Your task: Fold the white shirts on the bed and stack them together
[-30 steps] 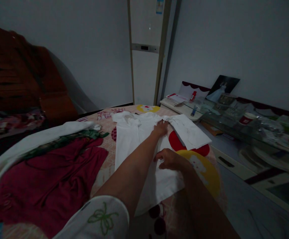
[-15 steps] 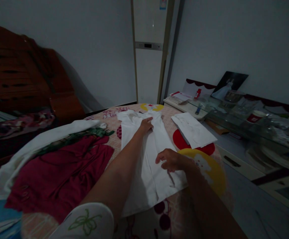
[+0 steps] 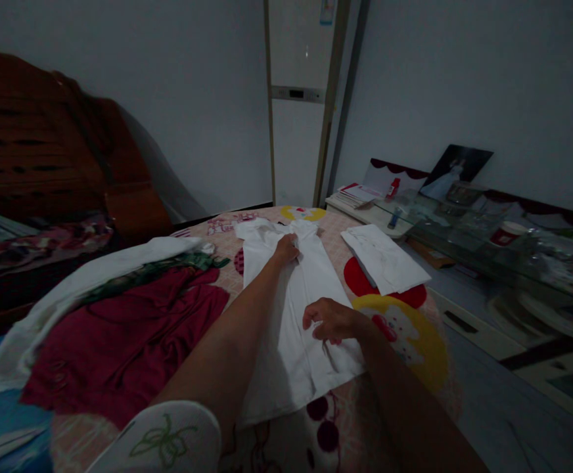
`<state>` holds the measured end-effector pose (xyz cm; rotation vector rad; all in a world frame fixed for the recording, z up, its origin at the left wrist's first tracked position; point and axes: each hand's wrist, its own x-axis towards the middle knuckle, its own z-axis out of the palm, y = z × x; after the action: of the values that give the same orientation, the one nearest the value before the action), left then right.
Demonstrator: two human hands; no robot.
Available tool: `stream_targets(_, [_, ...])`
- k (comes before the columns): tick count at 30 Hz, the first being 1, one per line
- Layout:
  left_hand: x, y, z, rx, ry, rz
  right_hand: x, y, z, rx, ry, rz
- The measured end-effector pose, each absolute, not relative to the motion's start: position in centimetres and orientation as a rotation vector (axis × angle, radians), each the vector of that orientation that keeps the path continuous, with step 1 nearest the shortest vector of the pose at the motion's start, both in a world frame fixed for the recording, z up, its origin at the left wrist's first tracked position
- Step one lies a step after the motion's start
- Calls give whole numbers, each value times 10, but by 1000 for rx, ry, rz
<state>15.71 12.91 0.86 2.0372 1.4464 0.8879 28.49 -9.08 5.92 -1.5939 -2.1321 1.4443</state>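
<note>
Your shirt [image 3: 291, 328] lies mid-table, collar toward the far edge, hem near the near edge. Looks like a side-fold in hand: its right part seems turned in, fold line running lengthwise.

Left hand [image 3: 287, 249]: on the shirt just below the collar, fingers curled, mostly closed; can't tell if it pinches cloth. Right hand [image 3: 333, 320]: over the lower right part, half open, gap between thumb and index; other fingertips hidden, so can't confirm a hold. My read: next move calls for keeping the collar end pinned and the lower crease smoothed, since it's wrinkled under your right hand.

Table [image 3: 333, 246]: printed cloth cover. Folded white garment [image 3: 385, 259] near the right edge, apart from the shirt. Red garment [image 3: 133, 341], green cloth [image 3: 161, 270] and white cloth [image 3: 119, 263] along the left edge.

Room: dim. Wooden seat [image 3: 35, 144] left, tall cabinet [image 3: 296, 138] beyond the far edge, glass shelf [image 3: 429, 226] right, with a cup [image 3: 506, 233].
</note>
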Motion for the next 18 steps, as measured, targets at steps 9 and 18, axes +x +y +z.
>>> stream_targets(9, [153,99,33,2279,1553,660,296,-90,58,-1389,-1987,1659])
stream_targets(18, [151,-26,43,2563,821,396,374,-96,73,-1400,-1505,1323])
